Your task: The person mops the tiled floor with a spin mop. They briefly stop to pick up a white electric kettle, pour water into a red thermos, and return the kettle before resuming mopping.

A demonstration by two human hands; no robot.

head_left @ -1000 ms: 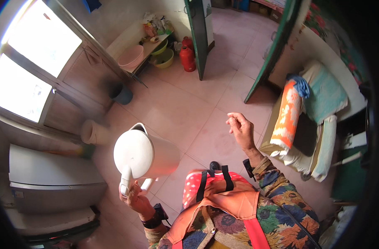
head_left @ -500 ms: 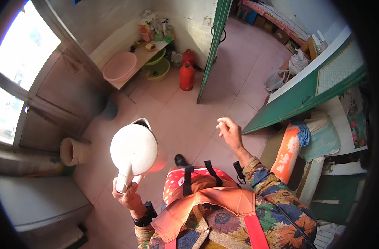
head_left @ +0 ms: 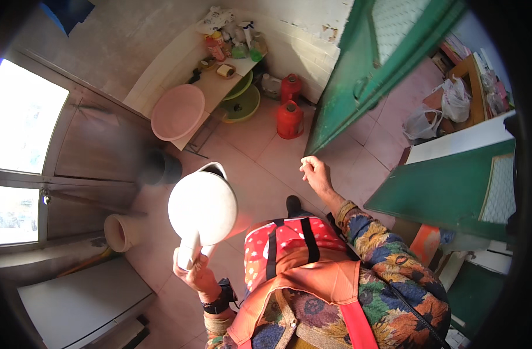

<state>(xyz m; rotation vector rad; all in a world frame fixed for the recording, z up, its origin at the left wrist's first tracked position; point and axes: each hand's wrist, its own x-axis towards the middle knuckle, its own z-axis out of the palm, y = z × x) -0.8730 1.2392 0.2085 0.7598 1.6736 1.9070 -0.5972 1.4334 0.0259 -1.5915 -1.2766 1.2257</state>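
Observation:
My left hand [head_left: 195, 273] grips the handle of a white plastic jug [head_left: 202, 206], held out in front of me above the pink tiled floor [head_left: 260, 168], its spout pointing away. My right hand [head_left: 316, 173] is raised and empty, fingers loosely curled, close to the edge of a green door [head_left: 371, 70]. A black watch sits on my left wrist. I wear a floral top and a red and orange apron.
A pink basin [head_left: 177, 111] rests on a low shelf [head_left: 216, 87] with bottles and a soap dish. Green basins [head_left: 241, 103] and two red canisters [head_left: 290, 118] stand below by the wall. A bright window [head_left: 18, 122] is on the left, plastic bags [head_left: 420, 123] on the right.
My view has swung toward the corner with the shelf and the green door. My right hand has come closer to the door's edge. The jug stays held in my left hand.

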